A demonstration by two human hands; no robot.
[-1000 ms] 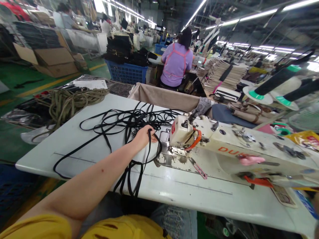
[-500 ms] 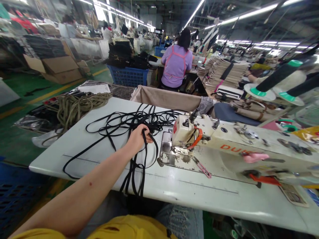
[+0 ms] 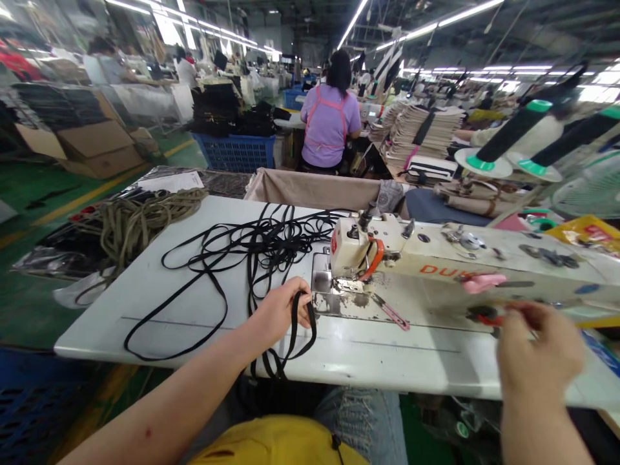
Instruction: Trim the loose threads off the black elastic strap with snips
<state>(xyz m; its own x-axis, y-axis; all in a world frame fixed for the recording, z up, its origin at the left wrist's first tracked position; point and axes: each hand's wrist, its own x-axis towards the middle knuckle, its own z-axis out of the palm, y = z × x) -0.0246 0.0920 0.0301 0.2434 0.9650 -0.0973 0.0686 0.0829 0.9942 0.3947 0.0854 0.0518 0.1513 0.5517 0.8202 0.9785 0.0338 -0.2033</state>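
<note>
My left hand (image 3: 285, 307) is closed on a looped length of black strap (image 3: 314, 326), just left of the sewing machine's needle area. More of the strap lies in a tangled heap (image 3: 271, 239) on the white table (image 3: 159, 284), and some strands reach the front edge. My right hand (image 3: 540, 349), blurred, is over the table's right side, its fingertips at an orange-red handle (image 3: 490, 319) beside the machine body. Whether those fingers grip the handle cannot be made out. A small pink-handled tool (image 3: 394, 314) rests on the table near the sewing machine (image 3: 411, 258).
Olive straps (image 3: 140, 223) lie on dark plastic-wrapped goods to the left. A beige cloth-lined bin (image 3: 310, 187) stands behind the table, and a person in purple (image 3: 332, 123) sits beyond it. Black thread cones (image 3: 513, 135) stand at the right.
My left hand has moved right and nearer the front edge, drawing the strap along. My right hand has come into view at the right. The whole view has shifted slightly.
</note>
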